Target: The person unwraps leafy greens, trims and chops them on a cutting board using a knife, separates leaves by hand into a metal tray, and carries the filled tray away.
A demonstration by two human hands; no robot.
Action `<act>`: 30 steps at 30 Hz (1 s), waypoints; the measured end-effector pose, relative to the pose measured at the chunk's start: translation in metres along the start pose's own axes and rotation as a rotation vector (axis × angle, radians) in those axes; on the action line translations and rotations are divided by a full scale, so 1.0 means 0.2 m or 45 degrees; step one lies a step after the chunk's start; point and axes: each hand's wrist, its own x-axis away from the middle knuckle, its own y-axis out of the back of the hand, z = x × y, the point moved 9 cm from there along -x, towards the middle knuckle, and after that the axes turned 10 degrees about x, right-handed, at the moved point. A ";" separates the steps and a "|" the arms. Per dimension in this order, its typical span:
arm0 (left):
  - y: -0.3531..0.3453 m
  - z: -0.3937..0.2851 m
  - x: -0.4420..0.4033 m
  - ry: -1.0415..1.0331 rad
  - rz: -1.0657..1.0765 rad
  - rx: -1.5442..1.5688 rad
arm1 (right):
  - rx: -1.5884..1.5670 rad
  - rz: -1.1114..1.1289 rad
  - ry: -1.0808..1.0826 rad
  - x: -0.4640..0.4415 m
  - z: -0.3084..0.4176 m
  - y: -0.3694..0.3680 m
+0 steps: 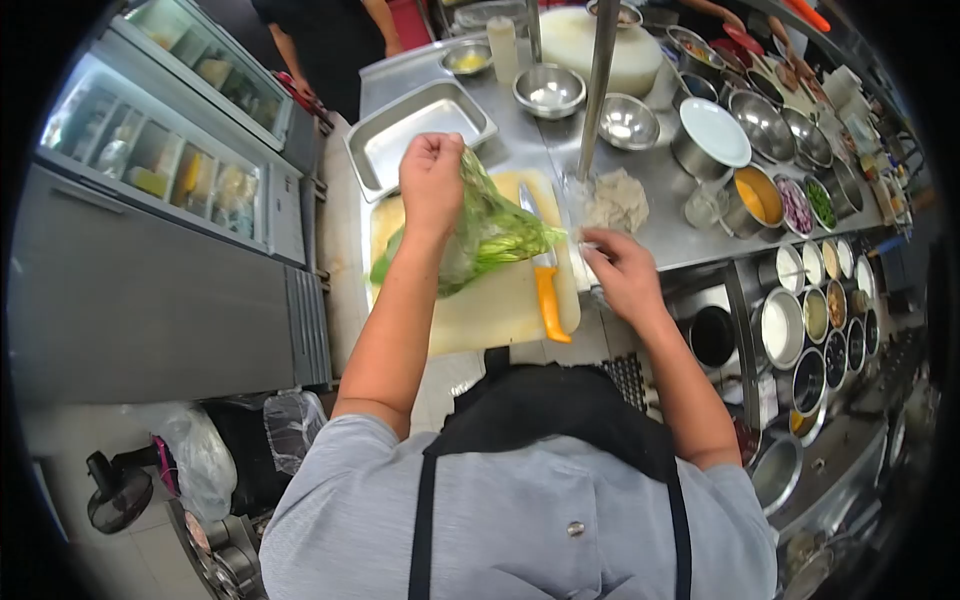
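My left hand [432,185] is closed on the gathered top of a clear plastic bag [463,240], holding it up above the cutting board [480,325]. Leafy greens [510,243] show in and around the bag, their pale ends pointing right. My right hand [622,272] hovers just right of those ends, apart from them, thumb and fingers pinched together; what is between the fingertips, if anything, is too small to make out. A knife [550,305] with an orange handle lies on the board, its blade partly behind the greens.
Behind the board stands a deep steel tray [420,130]. A crumpled pale cloth [617,203] lies by a metal post [600,90]. Steel bowls [549,90] and pots fill the counter's back and right. Glass-fronted fridges [160,160] line the left. Another person [325,45] stands at the far left.
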 end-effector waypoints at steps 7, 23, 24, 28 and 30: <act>0.25 0.37 0.37 0.186 0.115 -0.082 | 0.238 0.091 0.030 -0.18 0.29 -0.56; 0.11 0.12 0.50 -0.283 0.558 -1.066 | 0.213 -0.001 -0.063 -0.11 0.27 -0.47; 0.09 0.08 0.49 -0.336 0.512 -1.114 | 0.378 0.054 -0.020 -0.09 0.32 -0.49; 0.02 0.08 0.54 -0.350 0.369 -1.082 | 0.634 -0.052 0.274 -0.08 0.35 -0.55; -0.01 0.13 0.58 -0.368 0.294 -1.005 | 0.634 -0.045 0.368 -0.06 0.35 -0.58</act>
